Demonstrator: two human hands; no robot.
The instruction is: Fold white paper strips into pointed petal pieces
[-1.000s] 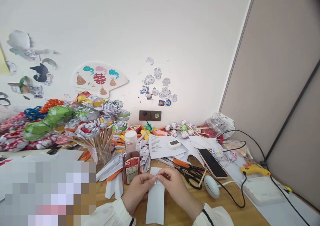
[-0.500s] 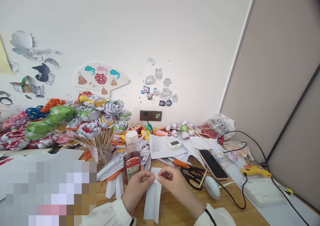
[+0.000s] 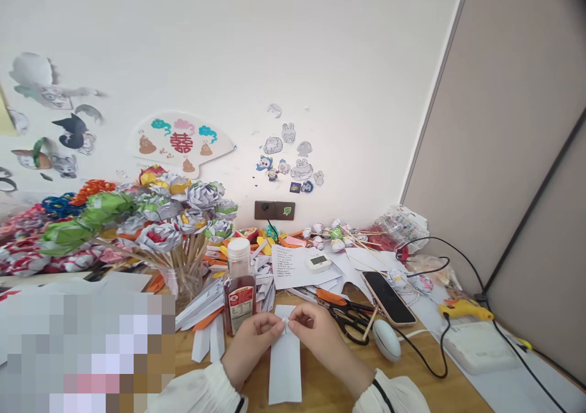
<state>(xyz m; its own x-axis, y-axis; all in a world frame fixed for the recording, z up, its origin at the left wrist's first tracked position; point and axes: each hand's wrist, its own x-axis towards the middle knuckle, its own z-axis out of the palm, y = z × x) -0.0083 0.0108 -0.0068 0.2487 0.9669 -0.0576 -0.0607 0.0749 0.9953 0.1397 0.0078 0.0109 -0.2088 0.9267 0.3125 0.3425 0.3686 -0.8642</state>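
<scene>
A long white paper strip lies lengthwise in front of me, its near end close to the bottom of the view. My left hand pinches it from the left near its upper part. From the right, my right hand pinches the same spot, fingertips almost touching the left ones. A small raised fold of white paper shows between the fingertips; its exact shape is too small to make out. Just behind my left hand stands a bottle of reddish-brown liquid with a white cap.
Black scissors, a white mouse and a phone lie to the right, with a yellow glue gun beyond. Paper flowers on sticks stand at the left. Folded paper strips and a white timer lie behind.
The paper's near end has swung slightly right and now looks flatter and wider, its lengthwise crease less visible. Both hands keep their pinch at nearly the same place.
</scene>
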